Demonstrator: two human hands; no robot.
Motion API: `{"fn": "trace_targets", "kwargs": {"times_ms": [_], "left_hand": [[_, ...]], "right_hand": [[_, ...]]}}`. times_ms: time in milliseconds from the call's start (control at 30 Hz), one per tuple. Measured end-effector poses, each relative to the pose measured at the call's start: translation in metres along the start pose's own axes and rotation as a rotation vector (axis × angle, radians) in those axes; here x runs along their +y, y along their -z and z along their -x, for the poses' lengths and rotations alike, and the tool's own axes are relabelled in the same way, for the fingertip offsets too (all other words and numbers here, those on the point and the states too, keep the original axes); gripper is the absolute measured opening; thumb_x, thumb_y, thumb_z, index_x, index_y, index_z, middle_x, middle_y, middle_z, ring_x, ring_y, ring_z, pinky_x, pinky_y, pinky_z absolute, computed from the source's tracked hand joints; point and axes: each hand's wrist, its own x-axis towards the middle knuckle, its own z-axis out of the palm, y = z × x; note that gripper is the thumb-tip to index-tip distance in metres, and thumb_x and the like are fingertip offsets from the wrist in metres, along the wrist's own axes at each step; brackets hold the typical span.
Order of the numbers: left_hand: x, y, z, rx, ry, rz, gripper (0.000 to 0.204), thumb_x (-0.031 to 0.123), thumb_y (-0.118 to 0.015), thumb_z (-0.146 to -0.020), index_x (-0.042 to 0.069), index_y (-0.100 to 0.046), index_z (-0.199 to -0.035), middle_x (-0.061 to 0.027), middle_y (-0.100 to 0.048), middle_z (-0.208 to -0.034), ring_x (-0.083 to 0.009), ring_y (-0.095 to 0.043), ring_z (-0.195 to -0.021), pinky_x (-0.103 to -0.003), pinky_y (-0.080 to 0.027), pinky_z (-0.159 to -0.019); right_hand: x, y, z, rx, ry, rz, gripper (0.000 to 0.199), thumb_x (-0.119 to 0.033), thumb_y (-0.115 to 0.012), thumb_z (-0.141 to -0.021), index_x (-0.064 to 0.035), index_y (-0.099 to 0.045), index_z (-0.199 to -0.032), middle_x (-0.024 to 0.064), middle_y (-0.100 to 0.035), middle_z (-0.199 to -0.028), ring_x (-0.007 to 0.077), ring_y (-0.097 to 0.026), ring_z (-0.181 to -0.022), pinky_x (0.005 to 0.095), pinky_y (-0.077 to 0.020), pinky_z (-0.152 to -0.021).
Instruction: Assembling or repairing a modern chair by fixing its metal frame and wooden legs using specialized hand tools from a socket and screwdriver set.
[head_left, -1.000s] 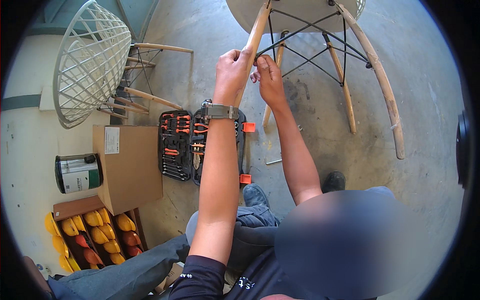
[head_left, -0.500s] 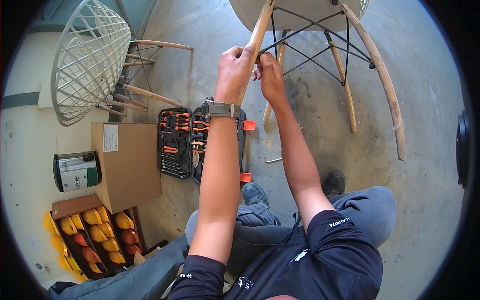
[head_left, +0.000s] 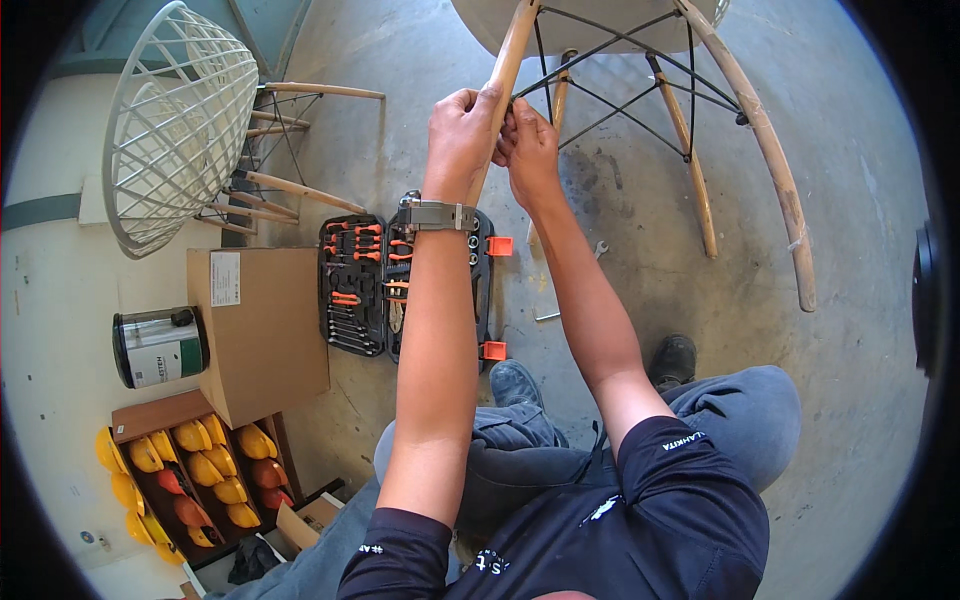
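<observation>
A chair with a pale seat (head_left: 585, 32), wooden legs and black crossed metal rods (head_left: 622, 113) is in front of me, at the top of the view. My left hand (head_left: 460, 138) is wrapped round its nearest wooden leg (head_left: 516, 45). Close beside that leg, my right hand (head_left: 530, 155) has its fingers bent and pressed together where a black rod meets the wood. Whatever small part those fingers hold is hidden. On the floor by my right forearm lie a wrench (head_left: 601, 249) and a thin metal bar (head_left: 547, 318).
An open tool case (head_left: 385, 290) with orange-handled tools lies left of my forearms. Beyond it are a cardboard box (head_left: 265, 345), a clear-sided canister (head_left: 160, 347) and a rack of hard hats (head_left: 165, 410). White lattice-backed chairs (head_left: 185, 130) stand at the far left.
The fingers of my right hand have curled in tighter against the leg. My left hand keeps its grip. The view has shifted slightly, and the wrench shows more clearly beside my right forearm.
</observation>
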Motion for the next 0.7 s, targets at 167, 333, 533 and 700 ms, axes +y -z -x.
{"fn": "trace_targets", "kwargs": {"times_ms": [167, 333, 533, 700], "left_hand": [[-0.009, 0.000, -0.004, 0.011, -0.036, 0.014, 0.044, 0.037, -0.061, -0.098, -0.006, -0.066, -0.089, -0.0068, -0.061, -0.069, -0.0113, -0.055, -0.056, -0.028, -0.047, -0.046], [-0.009, 0.000, -0.004, 0.086, -0.090, -0.174, 0.046, 0.042, -0.063, -0.095, -0.002, -0.069, -0.086, -0.0026, -0.060, -0.068, -0.0080, -0.051, -0.062, -0.026, -0.041, -0.054], [0.001, -0.002, 0.003, 0.050, -0.074, -0.099, 0.046, 0.042, -0.062, -0.096, -0.003, -0.069, -0.087, -0.0017, -0.058, -0.069, -0.0081, -0.050, -0.061, -0.027, -0.041, -0.052], [0.005, -0.003, 0.004, 0.053, -0.091, -0.069, 0.045, 0.031, -0.062, -0.097, -0.012, -0.065, -0.088, -0.0114, -0.062, -0.068, -0.0161, -0.060, -0.049, -0.031, -0.049, -0.042]], "right_hand": [[-0.002, 0.009, -0.006, -0.038, 0.101, 0.111, 0.037, -0.032, -0.044, -0.106, -0.0027, -0.055, -0.086, -0.0002, -0.048, -0.073, 0.0062, -0.042, -0.056, 0.0252, -0.0396, -0.050], [-0.004, 0.016, -0.009, -0.072, 0.313, 0.473, 0.036, -0.029, -0.044, -0.105, 0.0008, -0.055, -0.088, 0.0040, -0.054, -0.077, 0.0083, -0.048, -0.059, 0.0264, -0.0419, -0.052], [-0.004, 0.009, -0.007, -0.038, 0.217, 0.334, 0.037, -0.031, -0.043, -0.106, 0.0000, -0.054, -0.087, 0.0029, -0.050, -0.076, 0.0076, -0.044, -0.056, 0.0260, -0.0404, -0.050], [-0.007, 0.008, -0.003, -0.037, 0.132, 0.228, 0.040, -0.033, -0.044, -0.106, -0.0008, -0.054, -0.086, 0.0019, -0.048, -0.075, 0.0070, -0.042, -0.056, 0.0256, -0.0401, -0.050]]}}
